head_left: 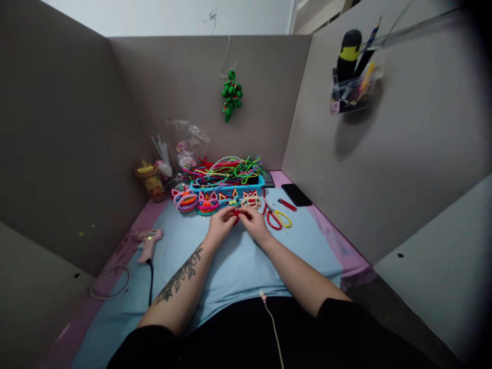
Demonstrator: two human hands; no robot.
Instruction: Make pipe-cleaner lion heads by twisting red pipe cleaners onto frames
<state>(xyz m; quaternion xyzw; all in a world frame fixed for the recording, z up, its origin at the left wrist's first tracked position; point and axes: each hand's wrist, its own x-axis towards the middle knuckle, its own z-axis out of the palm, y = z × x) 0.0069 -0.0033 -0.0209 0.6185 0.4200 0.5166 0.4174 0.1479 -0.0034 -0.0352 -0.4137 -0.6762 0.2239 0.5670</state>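
My left hand and my right hand meet above the blue cloth, fingers pinched on a small piece of red pipe cleaner. Most of that piece is hidden by the fingers. Just beyond the hands, several pipe-cleaner animal faces stand in a row, among them a pink unicorn face and a cream-and-red face. Behind them a blue basket is heaped with colourful pipe cleaners. Scissors with red and yellow handles lie to the right of my right hand.
A pink glue gun with a lit green light lies at left, its black cord running toward me. At right are a red lighter or cutter and a black phone. Cups stand back left. Green pipe-cleaner shapes hang on the back panel.
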